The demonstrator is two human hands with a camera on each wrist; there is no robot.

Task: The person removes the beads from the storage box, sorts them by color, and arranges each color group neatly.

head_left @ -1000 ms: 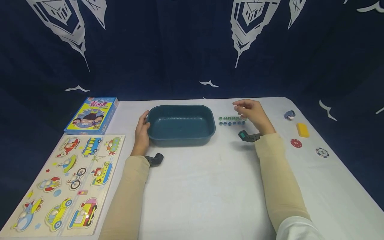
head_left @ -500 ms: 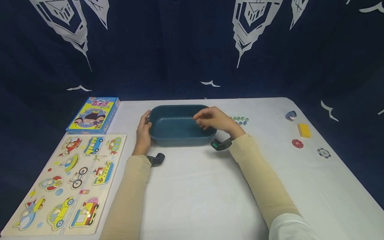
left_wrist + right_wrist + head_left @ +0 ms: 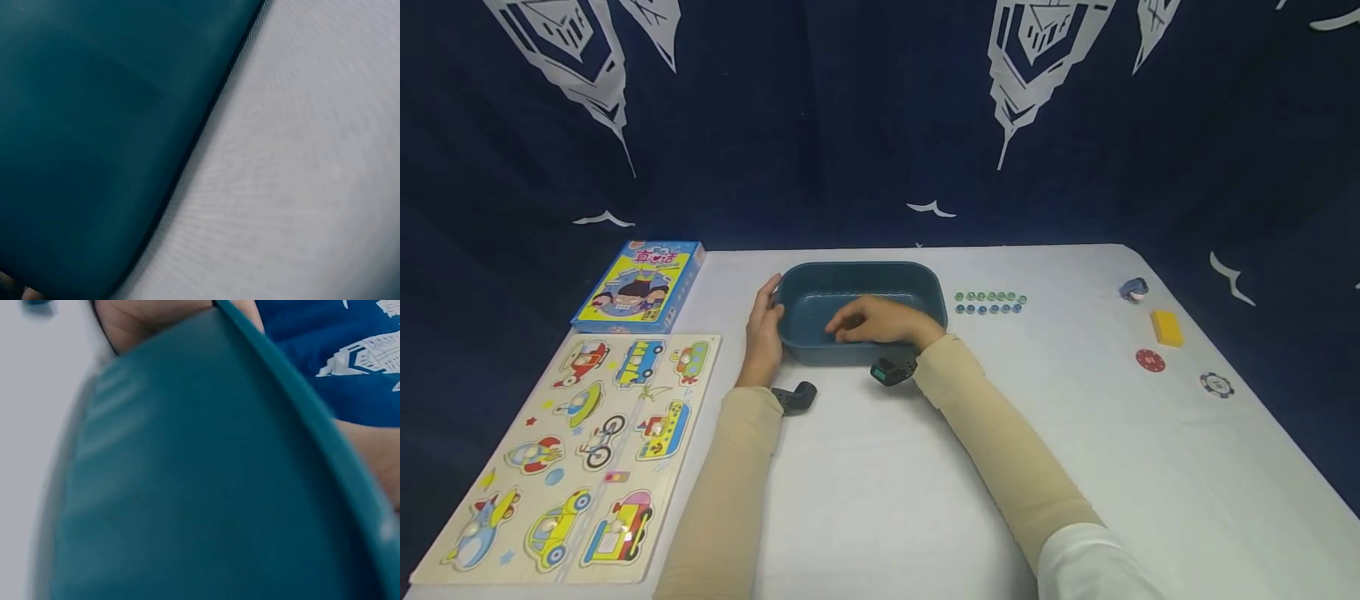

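Note:
A dark teal plastic tub (image 3: 805,287) stands mid-table near the back. My left hand (image 3: 763,337) holds its left end, fingers along the outer wall and thumb at the rim; the right wrist view also catches this hand (image 3: 156,315) at the far end. My right hand (image 3: 880,321) reaches over the near rim into the tub, fingers bent down toward its floor. I cannot tell whether its fingertips pinch anything. Right of the tub lie two rows of small glassy marbles, green marbles (image 3: 991,297) behind and blue marbles (image 3: 994,309) in front.
At left lie a wooden vehicle puzzle board (image 3: 613,425) and a blue-and-yellow card box (image 3: 638,287). On the right are a small blue figure (image 3: 1134,289), a yellow block (image 3: 1167,328), a red chip (image 3: 1150,360) and a black-and-white chip (image 3: 1217,385). A dark patterned curtain (image 3: 820,125) hangs behind.
My right hand has moved left from above the marble rows, across the tub's right end, and down into the tub. The left hand stays at the tub's left end.

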